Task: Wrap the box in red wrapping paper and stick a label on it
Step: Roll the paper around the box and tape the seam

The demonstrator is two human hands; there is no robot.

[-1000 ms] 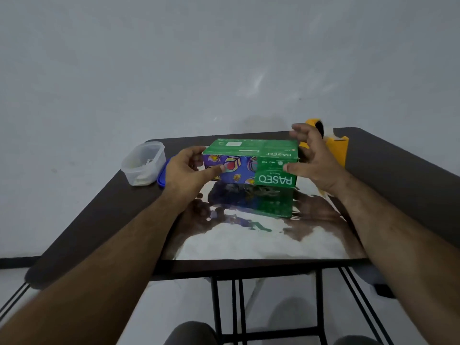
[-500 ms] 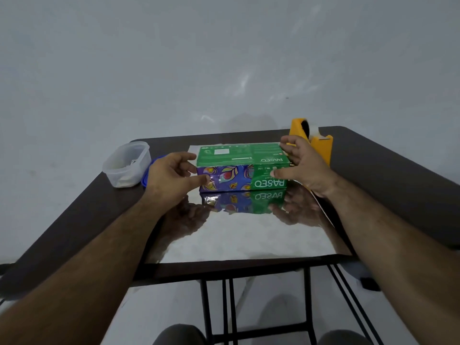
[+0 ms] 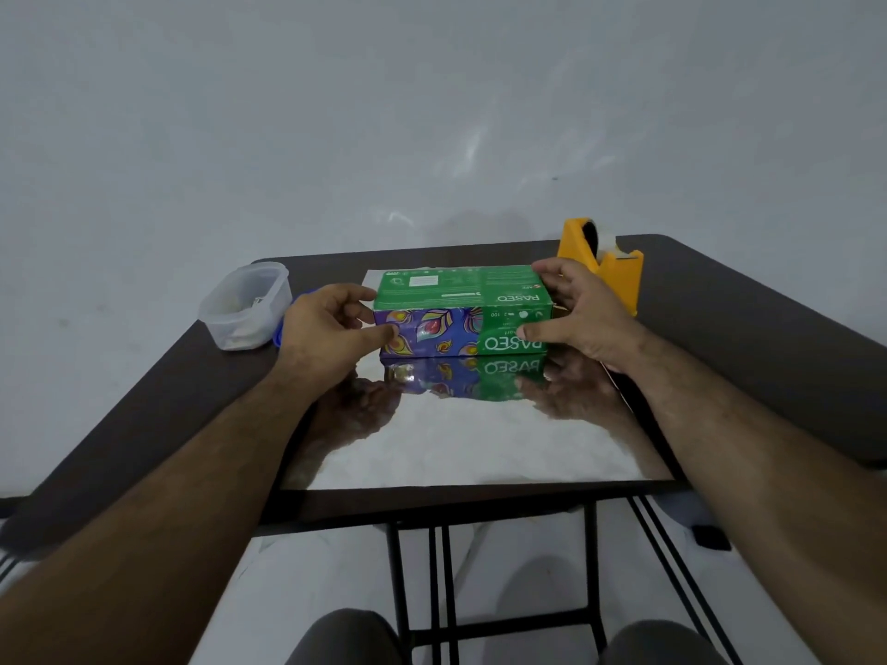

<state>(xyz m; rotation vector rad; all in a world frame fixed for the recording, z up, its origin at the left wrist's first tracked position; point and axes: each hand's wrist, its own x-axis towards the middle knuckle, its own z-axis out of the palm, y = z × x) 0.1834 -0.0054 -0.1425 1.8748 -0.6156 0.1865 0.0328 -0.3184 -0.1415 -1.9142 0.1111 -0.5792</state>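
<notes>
The fingers (image 3: 384, 332) of the left hand (image 3: 326, 328) curl round the left end of the box (image 3: 461, 309), thumb on its near face, and those of the right hand (image 3: 576, 314) clasp the right end the same way. The box is a green and purple tissue carton with peacock-feather print and upside-down white lettering, lying flat on a shiny, mirror-like sheet of wrapping paper (image 3: 470, 439) that reflects it and covers the middle of the dark surface (image 3: 158, 415). Left of the box stands a clear plastic container (image 3: 245, 304), with a blue lid (image 3: 281, 331) partly hidden behind the left hand. Behind the right hand stands a yellow tape dispenser (image 3: 600, 261).
</notes>
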